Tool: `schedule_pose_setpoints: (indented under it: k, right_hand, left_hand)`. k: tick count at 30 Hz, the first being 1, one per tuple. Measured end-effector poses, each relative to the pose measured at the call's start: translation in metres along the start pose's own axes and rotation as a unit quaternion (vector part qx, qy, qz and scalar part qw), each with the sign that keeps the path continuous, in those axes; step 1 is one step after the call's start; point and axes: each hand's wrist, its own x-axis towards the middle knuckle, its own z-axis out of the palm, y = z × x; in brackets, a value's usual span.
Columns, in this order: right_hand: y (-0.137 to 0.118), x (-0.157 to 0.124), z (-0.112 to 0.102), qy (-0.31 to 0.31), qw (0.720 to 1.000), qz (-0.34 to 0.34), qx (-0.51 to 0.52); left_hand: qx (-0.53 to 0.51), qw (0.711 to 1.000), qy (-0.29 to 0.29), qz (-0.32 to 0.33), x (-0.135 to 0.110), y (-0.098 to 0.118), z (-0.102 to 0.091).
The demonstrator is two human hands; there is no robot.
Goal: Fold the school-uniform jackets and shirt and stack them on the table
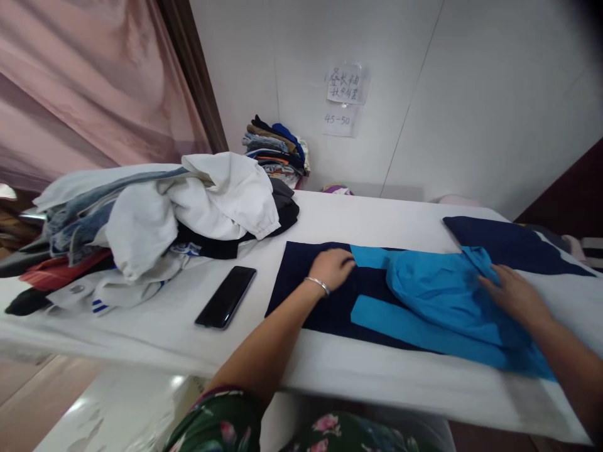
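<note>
A two-coloured garment, seemingly a jacket [424,282], lies partly folded on the white-covered table. Its navy part [301,263] is spread flat at the left, while the bright blue fabric is bunched at the right, with a straight blue strip [405,323], likely a sleeve, along the near side. My left hand [333,267], with a silver bangle at the wrist, is on the navy part near the far edge, fingers curled in against the cloth. At the right end, my right hand [516,295] grips the bunched blue fabric; motion blurs it slightly.
To the left lies a heap of clothes [198,201], mostly white and denim. A black phone [226,298] rests between the heap and the garment. Folded navy clothing [509,245] sits at the far right. Behind the table stand stacked clothes [276,147] by the wall with paper notes [346,85].
</note>
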Motion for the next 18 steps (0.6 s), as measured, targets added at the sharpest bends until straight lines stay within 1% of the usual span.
schedule_pose_setpoints:
  k: [1, 2, 3, 4, 5, 7, 9, 11, 13, 15, 18]
  right_hand:
    - [-0.02, 0.001, -0.001, -0.012, 1.0, 0.005, -0.008]
    - [-0.043, 0.002, -0.001, -0.027, 1.0, -0.011, -0.002]
    - [-0.067, 0.002, 0.001, -0.039, 0.998, -0.04, 0.01]
    - [-0.091, 0.0, 0.005, -0.052, 0.996, -0.068, 0.019]
    - [-0.113, -0.003, 0.01, -0.081, 0.992, -0.095, 0.018]
    - [-0.149, -0.011, 0.026, -0.15, 0.982, -0.115, 0.001]
    - [-0.169, -0.021, 0.042, -0.215, 0.969, -0.122, -0.015]
    - [-0.176, -0.03, 0.055, -0.245, 0.961, -0.125, -0.021]
    - [-0.175, -0.035, 0.061, -0.244, 0.961, -0.127, -0.019]
    - [-0.172, -0.036, 0.062, -0.236, 0.964, -0.125, -0.013]
    - [-0.169, -0.032, 0.059, -0.235, 0.965, -0.116, 0.003]
  left_hand:
    - [0.023, 0.995, 0.04, -0.083, 0.004, -0.013, -0.011]
    - [0.049, 0.983, 0.065, -0.163, 0.006, -0.028, -0.021]
    - [0.073, 0.967, 0.078, -0.23, 0.006, -0.042, -0.029]
    - [0.092, 0.951, 0.077, -0.285, 0.005, -0.056, -0.036]
    - [0.105, 0.937, 0.067, -0.325, 0.003, -0.069, -0.04]
    - [0.12, 0.916, 0.035, -0.382, -0.002, -0.088, -0.045]
    - [0.122, 0.905, 0.007, -0.408, -0.007, -0.098, -0.044]
    - [0.106, 0.904, -0.016, -0.413, -0.009, -0.101, -0.042]
    - [0.079, 0.907, -0.04, -0.411, -0.008, -0.1, -0.041]
    - [0.057, 0.909, -0.062, -0.409, -0.007, -0.1, -0.041]
    - [0.037, 0.915, -0.065, -0.395, -0.007, -0.105, -0.042]
